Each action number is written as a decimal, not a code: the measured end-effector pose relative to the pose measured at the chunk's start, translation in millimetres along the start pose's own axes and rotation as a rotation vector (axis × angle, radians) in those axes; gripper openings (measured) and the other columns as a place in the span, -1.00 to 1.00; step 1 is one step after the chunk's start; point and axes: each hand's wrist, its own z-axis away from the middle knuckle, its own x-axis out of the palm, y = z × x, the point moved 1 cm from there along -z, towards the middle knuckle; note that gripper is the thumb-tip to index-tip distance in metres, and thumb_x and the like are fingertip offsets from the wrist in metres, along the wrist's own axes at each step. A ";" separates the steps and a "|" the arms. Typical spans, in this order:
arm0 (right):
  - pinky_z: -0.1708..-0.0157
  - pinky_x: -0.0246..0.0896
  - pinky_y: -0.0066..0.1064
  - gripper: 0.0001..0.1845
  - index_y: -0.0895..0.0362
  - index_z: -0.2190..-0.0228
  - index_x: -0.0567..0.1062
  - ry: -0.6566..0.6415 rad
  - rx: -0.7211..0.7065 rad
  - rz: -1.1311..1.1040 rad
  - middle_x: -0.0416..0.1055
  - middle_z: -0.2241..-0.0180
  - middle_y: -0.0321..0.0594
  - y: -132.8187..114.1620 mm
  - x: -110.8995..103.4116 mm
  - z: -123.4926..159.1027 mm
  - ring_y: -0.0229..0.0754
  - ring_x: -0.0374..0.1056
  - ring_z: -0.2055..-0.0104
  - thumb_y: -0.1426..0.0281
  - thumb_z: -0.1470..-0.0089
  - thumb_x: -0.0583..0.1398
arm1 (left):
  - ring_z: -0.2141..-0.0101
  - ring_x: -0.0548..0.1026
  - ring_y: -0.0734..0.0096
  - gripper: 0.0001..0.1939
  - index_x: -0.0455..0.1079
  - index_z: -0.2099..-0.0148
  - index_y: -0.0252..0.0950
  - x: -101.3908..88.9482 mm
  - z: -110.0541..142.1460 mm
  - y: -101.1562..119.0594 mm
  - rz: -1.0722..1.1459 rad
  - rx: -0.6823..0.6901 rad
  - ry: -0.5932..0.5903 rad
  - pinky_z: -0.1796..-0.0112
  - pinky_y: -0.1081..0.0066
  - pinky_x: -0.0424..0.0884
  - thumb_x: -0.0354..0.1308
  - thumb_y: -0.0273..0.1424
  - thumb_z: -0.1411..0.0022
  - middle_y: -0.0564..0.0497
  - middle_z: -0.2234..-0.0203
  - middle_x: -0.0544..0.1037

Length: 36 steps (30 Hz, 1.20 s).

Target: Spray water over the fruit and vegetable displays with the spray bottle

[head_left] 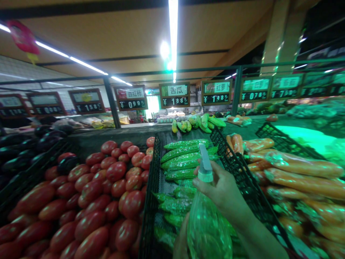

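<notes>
A clear plastic spray bottle (207, 226) with a white spray head is held upright in front of me, over the bin of bitter melons. My right hand (221, 185) is closed around its neck, just below the spray head. Low in the view, my left hand (182, 237) rests against the left side of the bottle's body; most of it is hidden by the bottle and the frame's bottom edge. Shiny green bitter melons (179, 158) lie in rows behind the bottle, some glistening.
Red tomatoes (91, 201) fill the left bin, and wrapped carrots (299, 180) lie to the right. Black crate walls (149, 187) divide them. Yellowish bitter melons (185, 125) sit on the back ledge. Price signs (174, 95) hang from a rail; dark eggplants (16, 147) lie far left.
</notes>
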 end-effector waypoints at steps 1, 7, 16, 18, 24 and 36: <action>0.36 0.38 -0.31 -0.63 0.10 0.27 0.41 0.000 -0.003 0.003 0.49 0.40 -0.26 0.2 0.1 -0.1 -0.13 0.44 0.36 0.23 0.15 0.31 | -0.07 0.46 0.10 -0.54 0.32 -0.19 -0.27 -0.2 -0.1 0.0 -0.002 0.002 -0.001 -0.04 -0.02 0.45 0.18 -0.24 -0.30 -0.16 -0.14 0.42; 0.43 0.36 -0.34 -0.66 0.10 0.28 0.42 -0.009 -0.021 0.005 0.48 0.44 -0.29 0.9 0.0 0.8 -0.16 0.42 0.41 0.25 0.13 0.30 | -0.06 0.46 0.10 -0.55 0.33 -0.18 -0.26 0.1 -1.1 0.7 -0.006 0.022 0.000 -0.04 -0.03 0.45 0.19 -0.24 -0.29 -0.15 -0.14 0.43; 0.34 0.36 -0.30 -0.65 0.11 0.29 0.41 0.008 -0.008 0.022 0.48 0.39 -0.25 0.1 0.3 -1.6 -0.14 0.42 0.36 0.24 0.16 0.30 | -0.07 0.46 0.11 -0.55 0.33 -0.18 -0.26 1.7 -1.7 1.4 0.001 0.048 0.000 -0.04 -0.03 0.45 0.18 -0.25 -0.30 -0.15 -0.14 0.42; 0.35 0.36 -0.30 -0.64 0.11 0.29 0.41 0.009 0.004 0.024 0.48 0.39 -0.25 0.3 0.5 -1.5 -0.14 0.42 0.36 0.23 0.16 0.30 | -0.07 0.46 0.11 -0.55 0.33 -0.18 -0.26 1.8 -1.9 1.2 0.002 0.052 -0.002 -0.04 -0.03 0.44 0.19 -0.25 -0.29 -0.15 -0.14 0.42; 0.38 0.35 -0.31 -0.65 0.11 0.29 0.42 0.000 -0.010 0.029 0.48 0.42 -0.27 1.0 1.2 0.6 -0.15 0.42 0.39 0.25 0.15 0.30 | -0.07 0.45 0.09 -0.54 0.33 -0.19 -0.25 1.0 -2.5 0.2 -0.001 0.060 -0.017 -0.05 -0.05 0.44 0.20 -0.25 -0.28 -0.15 -0.15 0.42; 0.41 0.35 -0.34 -0.68 0.10 0.30 0.42 -0.014 -0.030 -0.003 0.48 0.43 -0.29 0.2 1.3 -0.5 -0.17 0.41 0.41 0.27 0.15 0.30 | -0.08 0.45 0.10 -0.54 0.32 -0.20 -0.25 -0.8 -3.6 -0.1 -0.017 0.053 -0.027 -0.04 -0.04 0.44 0.19 -0.26 -0.30 -0.15 -0.16 0.41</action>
